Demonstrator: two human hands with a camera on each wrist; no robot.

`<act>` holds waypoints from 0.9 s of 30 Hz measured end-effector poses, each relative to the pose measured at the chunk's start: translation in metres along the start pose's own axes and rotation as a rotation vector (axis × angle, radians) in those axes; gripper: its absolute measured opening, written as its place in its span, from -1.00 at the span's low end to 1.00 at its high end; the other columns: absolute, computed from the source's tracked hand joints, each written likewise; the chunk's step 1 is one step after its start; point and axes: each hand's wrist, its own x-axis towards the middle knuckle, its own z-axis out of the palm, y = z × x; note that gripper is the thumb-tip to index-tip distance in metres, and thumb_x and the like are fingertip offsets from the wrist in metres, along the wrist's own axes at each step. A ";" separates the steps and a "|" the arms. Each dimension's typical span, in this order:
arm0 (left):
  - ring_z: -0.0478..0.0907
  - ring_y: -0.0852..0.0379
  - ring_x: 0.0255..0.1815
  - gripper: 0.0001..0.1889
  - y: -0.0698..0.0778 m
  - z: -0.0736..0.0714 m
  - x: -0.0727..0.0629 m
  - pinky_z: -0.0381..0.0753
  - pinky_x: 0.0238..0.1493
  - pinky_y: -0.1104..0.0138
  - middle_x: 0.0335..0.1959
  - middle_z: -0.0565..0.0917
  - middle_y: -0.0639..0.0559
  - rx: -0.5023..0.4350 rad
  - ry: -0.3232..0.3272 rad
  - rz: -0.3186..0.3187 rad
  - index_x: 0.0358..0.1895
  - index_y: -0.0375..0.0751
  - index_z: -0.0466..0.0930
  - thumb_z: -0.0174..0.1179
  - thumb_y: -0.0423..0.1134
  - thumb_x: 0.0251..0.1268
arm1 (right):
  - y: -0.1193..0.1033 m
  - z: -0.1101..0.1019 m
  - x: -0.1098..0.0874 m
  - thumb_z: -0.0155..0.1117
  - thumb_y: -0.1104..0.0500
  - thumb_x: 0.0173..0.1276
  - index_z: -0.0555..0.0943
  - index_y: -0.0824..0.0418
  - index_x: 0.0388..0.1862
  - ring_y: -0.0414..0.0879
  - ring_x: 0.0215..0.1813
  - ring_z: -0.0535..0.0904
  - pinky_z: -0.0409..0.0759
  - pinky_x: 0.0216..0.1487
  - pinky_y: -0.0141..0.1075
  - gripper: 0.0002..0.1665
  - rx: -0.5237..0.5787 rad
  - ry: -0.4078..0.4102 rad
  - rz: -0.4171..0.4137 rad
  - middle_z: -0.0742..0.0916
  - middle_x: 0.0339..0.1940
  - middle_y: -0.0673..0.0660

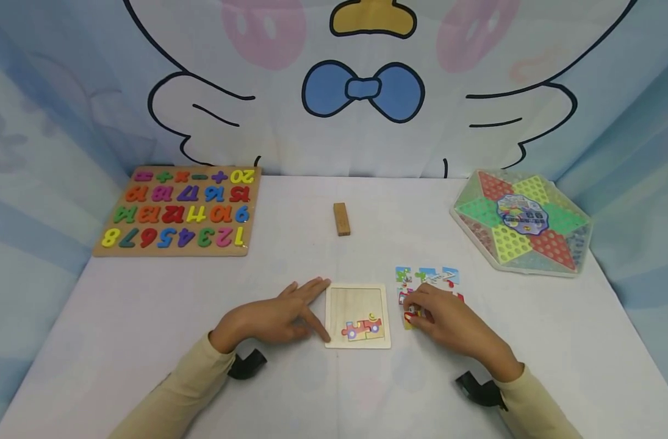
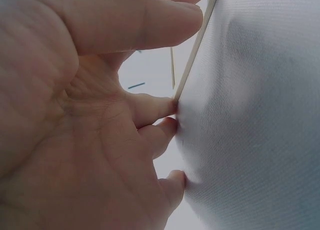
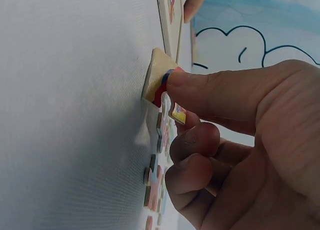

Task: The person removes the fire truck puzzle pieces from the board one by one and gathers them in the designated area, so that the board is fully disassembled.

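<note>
A square wooden puzzle tray [image 1: 352, 303] lies flat at the table's middle, with a few joined pieces showing a red vehicle [image 1: 361, 329] in its lower right. My left hand [image 1: 273, 320] rests at the tray's left side, fingers extended, thumb and a fingertip touching its edge. To the right, my right hand [image 1: 451, 317] pinches a puzzle piece [image 3: 156, 78] between thumb and fingers; the right wrist view shows it tilted, pale wood with red and blue print. Several loose puzzle pieces [image 1: 432, 276] lie beyond and partly under that hand, some hidden by it.
A small wooden block [image 1: 341, 219] lies beyond the tray. At the back left is a number board [image 1: 174, 213] with colourful numerals. A hexagonal Chinese checkers box [image 1: 523, 222] sits at the back right. A printed curtain [image 1: 361, 140] hangs behind the table.
</note>
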 end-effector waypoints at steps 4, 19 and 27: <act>-0.32 -0.17 0.68 -0.66 0.000 0.000 -0.001 -0.33 0.57 -0.21 0.67 -0.11 -0.25 -0.002 0.000 0.000 -0.05 0.06 0.84 0.19 -0.46 0.39 | 0.000 0.002 0.001 0.44 0.32 0.31 0.69 0.18 -0.11 -0.27 -0.32 0.45 0.50 -0.28 -0.32 -0.80 -0.002 0.018 -0.014 0.65 -0.26 -0.09; -0.31 -0.18 0.69 -0.67 -0.001 0.001 0.000 -0.32 0.56 -0.23 0.67 -0.09 -0.25 -0.001 0.013 0.009 -0.06 0.06 0.84 0.21 -0.46 0.38 | 0.000 0.003 0.002 0.44 0.32 0.31 0.66 0.20 -0.09 -0.27 -0.32 0.47 0.51 -0.29 -0.33 -0.78 0.004 0.021 0.017 0.69 -0.23 -0.05; -0.32 -0.17 0.69 -0.67 -0.001 0.001 0.000 -0.34 0.56 -0.22 0.68 -0.10 -0.24 -0.004 0.007 0.015 -0.05 0.05 0.84 0.21 -0.46 0.38 | 0.000 0.004 0.001 0.46 0.29 0.30 0.67 0.18 -0.13 -0.30 -0.34 0.46 0.49 -0.31 -0.34 -0.81 0.039 0.013 0.001 0.67 -0.29 -0.11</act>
